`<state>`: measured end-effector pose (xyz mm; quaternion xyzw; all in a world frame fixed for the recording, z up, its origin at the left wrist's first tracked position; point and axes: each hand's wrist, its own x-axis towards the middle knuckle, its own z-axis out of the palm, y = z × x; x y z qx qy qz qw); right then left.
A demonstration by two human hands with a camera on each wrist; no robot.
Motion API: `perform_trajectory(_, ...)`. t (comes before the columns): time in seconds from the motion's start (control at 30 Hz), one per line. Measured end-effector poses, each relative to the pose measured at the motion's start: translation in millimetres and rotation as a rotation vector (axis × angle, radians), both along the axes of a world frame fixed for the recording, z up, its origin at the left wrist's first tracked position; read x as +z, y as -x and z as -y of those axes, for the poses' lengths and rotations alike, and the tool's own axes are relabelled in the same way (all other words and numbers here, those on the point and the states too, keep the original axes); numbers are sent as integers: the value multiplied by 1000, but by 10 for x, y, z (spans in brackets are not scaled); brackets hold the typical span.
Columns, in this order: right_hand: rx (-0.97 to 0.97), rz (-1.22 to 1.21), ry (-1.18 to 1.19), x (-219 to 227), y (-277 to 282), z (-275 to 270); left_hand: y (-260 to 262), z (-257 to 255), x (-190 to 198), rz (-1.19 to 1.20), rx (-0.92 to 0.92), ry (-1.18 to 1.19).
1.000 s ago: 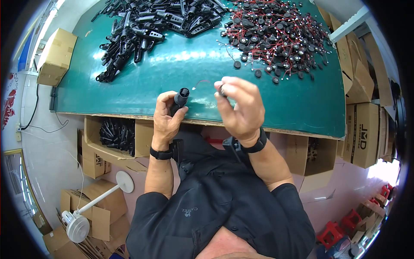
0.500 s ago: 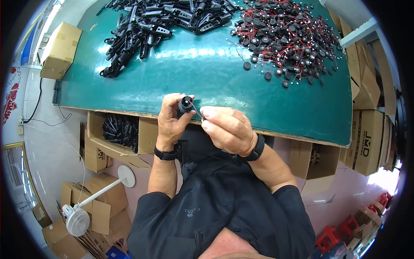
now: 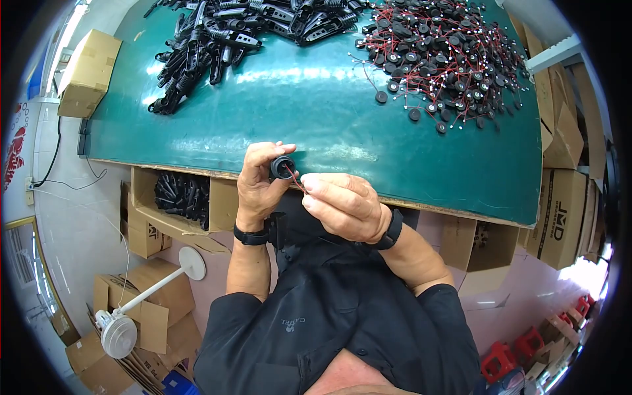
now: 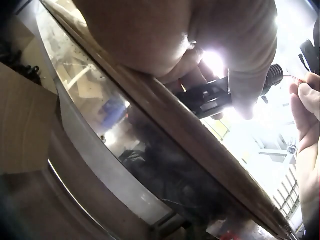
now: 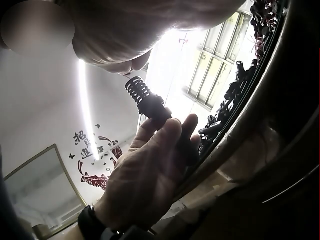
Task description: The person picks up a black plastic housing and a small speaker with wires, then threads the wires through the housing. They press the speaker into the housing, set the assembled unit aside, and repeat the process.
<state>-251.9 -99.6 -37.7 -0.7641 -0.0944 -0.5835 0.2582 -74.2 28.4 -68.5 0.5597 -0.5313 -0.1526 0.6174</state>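
My left hand (image 3: 255, 181) grips a black plastic tubular housing (image 3: 282, 167) with its round open mouth facing up. In the right wrist view the upper part of the housing (image 5: 143, 97) shows rows of slots, with the left fingers and thumb wrapped below them. From the mouth a thin red wire (image 3: 294, 179) runs to my right hand (image 3: 349, 207), whose thumb and fingertips pinch it close beside the opening. The left wrist view also shows the wire (image 4: 292, 76) stretched between the ribbed end and the right fingertips. What lies inside the right fingers is hidden.
A heap of black housings (image 3: 217, 33) lies at the back left of the green table (image 3: 224, 125). At the back right is a pile of round black parts with red wires (image 3: 441, 66). Below the table edge stands an open carton (image 3: 224, 204) holding more black pieces.
My right hand has come down and left from above the table to the housing's mouth. The wire, earlier loose over the table, now enters the mouth. The left hand has kept its hold.
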Motion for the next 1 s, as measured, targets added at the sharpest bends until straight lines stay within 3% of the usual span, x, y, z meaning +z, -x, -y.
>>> perform_trajectory(0.63, -25, -112, -56, 71, 63, 5, 51, 9, 7, -1, 71, -27)
perform_trajectory(0.83, -110, -150, -177, 174, 82, 25, 70, 18, 33, 39, 132, -50)
perform_trajectory(1.0, -128, -244, -345, 244, 135, 82, 78, 21, 134, 215, 185, -121)
